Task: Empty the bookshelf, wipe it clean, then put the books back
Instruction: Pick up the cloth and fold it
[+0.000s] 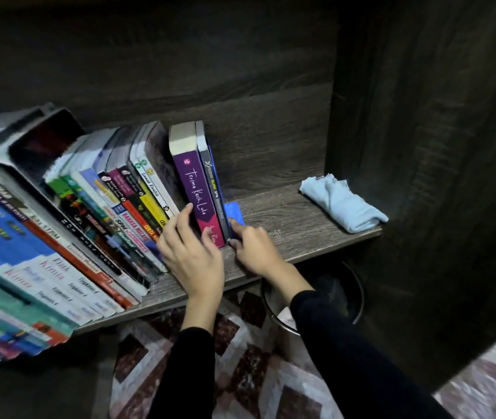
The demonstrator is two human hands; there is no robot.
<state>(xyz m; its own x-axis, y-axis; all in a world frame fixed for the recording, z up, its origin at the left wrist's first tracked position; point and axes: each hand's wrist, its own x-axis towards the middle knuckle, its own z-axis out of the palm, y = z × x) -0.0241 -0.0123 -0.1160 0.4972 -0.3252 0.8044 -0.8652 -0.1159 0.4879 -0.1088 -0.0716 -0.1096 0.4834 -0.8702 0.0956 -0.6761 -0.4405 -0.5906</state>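
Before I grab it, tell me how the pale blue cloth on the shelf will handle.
The cloth is loosely rolled with soft folds, so it will likely go floppy and unroll when lifted. It looks thin, so probably light. Lying slumped on the shelf, it should not roll or tip.

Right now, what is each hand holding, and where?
The right hand pinches the blue book at its lower front edge. The left hand holds nothing; straight fingers just touch the purple book.
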